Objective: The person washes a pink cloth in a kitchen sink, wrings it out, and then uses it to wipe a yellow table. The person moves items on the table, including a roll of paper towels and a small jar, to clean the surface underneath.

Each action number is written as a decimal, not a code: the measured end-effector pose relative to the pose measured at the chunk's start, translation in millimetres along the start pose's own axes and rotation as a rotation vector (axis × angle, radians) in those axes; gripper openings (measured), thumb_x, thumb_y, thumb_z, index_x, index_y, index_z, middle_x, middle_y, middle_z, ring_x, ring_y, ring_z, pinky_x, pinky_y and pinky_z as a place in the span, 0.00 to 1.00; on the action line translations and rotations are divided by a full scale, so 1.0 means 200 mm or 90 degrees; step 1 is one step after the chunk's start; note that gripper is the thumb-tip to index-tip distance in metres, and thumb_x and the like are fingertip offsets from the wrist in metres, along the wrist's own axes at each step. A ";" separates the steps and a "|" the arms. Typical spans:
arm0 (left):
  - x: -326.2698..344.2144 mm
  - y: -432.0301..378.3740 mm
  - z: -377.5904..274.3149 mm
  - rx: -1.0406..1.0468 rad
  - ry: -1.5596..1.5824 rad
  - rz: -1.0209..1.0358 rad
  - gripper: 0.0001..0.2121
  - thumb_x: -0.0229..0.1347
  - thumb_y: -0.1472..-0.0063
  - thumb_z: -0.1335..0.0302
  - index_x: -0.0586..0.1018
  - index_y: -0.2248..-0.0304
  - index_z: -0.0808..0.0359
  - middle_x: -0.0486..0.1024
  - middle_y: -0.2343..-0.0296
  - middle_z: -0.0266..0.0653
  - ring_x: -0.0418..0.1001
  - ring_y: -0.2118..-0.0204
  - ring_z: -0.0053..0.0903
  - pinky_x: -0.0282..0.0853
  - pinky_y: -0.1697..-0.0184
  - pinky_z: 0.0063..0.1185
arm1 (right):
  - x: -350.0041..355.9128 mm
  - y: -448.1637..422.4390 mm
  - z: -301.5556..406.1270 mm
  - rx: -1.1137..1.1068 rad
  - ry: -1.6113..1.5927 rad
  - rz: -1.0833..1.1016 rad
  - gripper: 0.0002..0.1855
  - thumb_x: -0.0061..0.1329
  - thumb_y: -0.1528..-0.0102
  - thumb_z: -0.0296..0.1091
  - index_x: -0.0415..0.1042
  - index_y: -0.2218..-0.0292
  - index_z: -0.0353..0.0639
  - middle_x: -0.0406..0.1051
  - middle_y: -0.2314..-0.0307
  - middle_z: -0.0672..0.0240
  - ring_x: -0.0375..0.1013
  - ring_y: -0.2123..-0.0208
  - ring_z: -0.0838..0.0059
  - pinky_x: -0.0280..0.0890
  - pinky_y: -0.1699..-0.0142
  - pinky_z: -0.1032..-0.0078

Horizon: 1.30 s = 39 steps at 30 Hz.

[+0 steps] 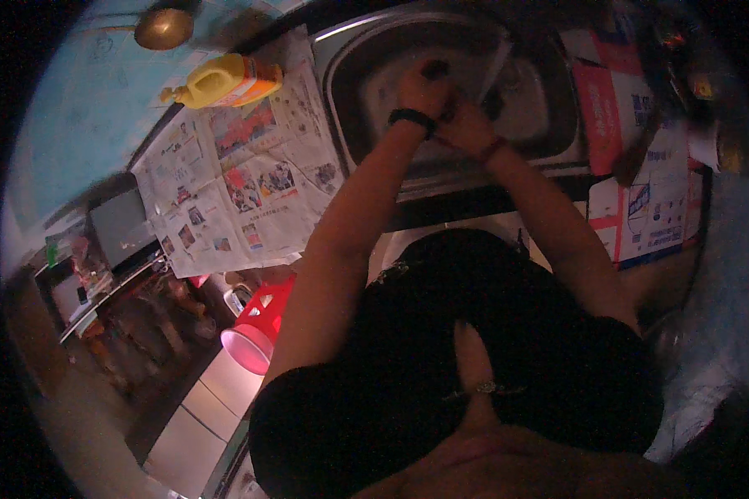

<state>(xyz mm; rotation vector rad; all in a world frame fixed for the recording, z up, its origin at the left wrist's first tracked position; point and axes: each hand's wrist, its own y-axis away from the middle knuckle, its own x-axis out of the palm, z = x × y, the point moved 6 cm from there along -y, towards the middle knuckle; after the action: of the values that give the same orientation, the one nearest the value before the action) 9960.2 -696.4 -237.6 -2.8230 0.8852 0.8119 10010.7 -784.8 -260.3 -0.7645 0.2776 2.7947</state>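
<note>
Both hands are inside a metal sink, close together and apparently touching, in dim and blurred light. My left hand wears a black band at the wrist. Against its fingers shows a small dark patch, too blurred to name. My right hand, with a thin reddish band at its wrist, lies just beside the left, its fingers partly hidden. A pale faucet spout slants down to the right of both hands. Whether either hand grips something cannot be made out.
Newspaper sheets cover the counter left of the sink. A yellow jug lies on them near the blue wall. Right of the sink are printed cardboard pieces. A red plastic bin stands lower left, near a cluttered shelf.
</note>
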 end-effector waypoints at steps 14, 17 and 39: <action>-0.05 0.00 0.11 -0.332 0.736 0.309 0.27 0.47 0.50 0.46 0.71 0.62 0.63 0.73 0.69 0.42 0.69 0.65 0.33 0.65 0.61 0.28 | 0.01 0.14 0.03 0.264 -0.709 0.228 0.27 0.50 0.59 0.39 0.61 0.57 0.41 0.67 0.65 0.66 0.68 0.69 0.73 0.64 0.73 0.77; 0.05 -0.03 0.41 -0.324 0.789 0.267 0.27 0.45 0.48 0.46 0.71 0.63 0.64 0.73 0.70 0.41 0.68 0.66 0.34 0.64 0.59 0.31 | 0.04 0.20 0.23 0.269 -0.969 0.376 0.26 0.47 0.58 0.41 0.60 0.57 0.40 0.66 0.69 0.64 0.65 0.74 0.73 0.60 0.77 0.79; -0.02 0.04 0.15 -0.278 0.384 0.133 0.23 0.50 0.45 0.61 0.64 0.54 0.65 0.70 0.62 0.43 0.70 0.61 0.32 0.69 0.62 0.27 | -0.25 0.16 -0.14 0.256 -0.513 -0.048 0.29 0.38 0.47 0.54 0.58 0.51 0.44 0.63 0.56 0.66 0.62 0.54 0.72 0.55 0.49 0.72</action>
<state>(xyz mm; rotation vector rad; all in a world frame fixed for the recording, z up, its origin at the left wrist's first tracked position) 9939.1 -694.3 -261.4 -3.4877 1.2102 0.1523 10058.0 -831.1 -253.8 0.4280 0.5969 2.5827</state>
